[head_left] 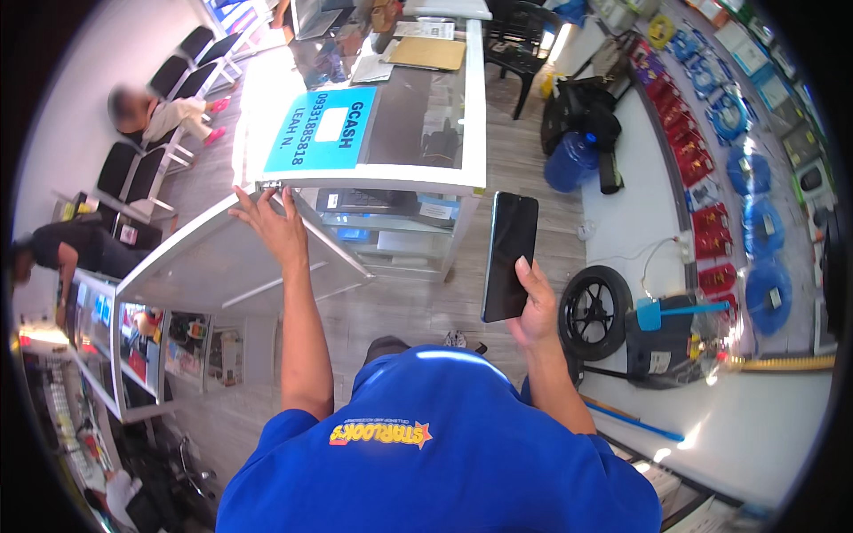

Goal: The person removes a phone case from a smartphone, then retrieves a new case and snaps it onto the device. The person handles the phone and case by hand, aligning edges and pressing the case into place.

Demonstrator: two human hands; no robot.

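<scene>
My left hand [277, 229] reaches forward with its fingers spread. Its fingertips touch the top edge of a white-framed swing gate [213, 258], beside a small metal latch [269, 186] at the corner of the glass display counter [391, 178]. Whether the fingers press on the latch itself, I cannot tell. In my right hand [535, 311] is a dark smartphone [510, 253], held upright by its lower right side with the thumb along the edge. The phone's screen is black and faces up at me.
On the counter lie a blue paper sign [355, 151] and a brown envelope [426, 53]. A blue water jug [571, 162] and a black spoked wheel [594, 313] stand at right, near hanging packaged goods [766, 226]. A seated person [169, 115] and black chairs [129, 173] are at left.
</scene>
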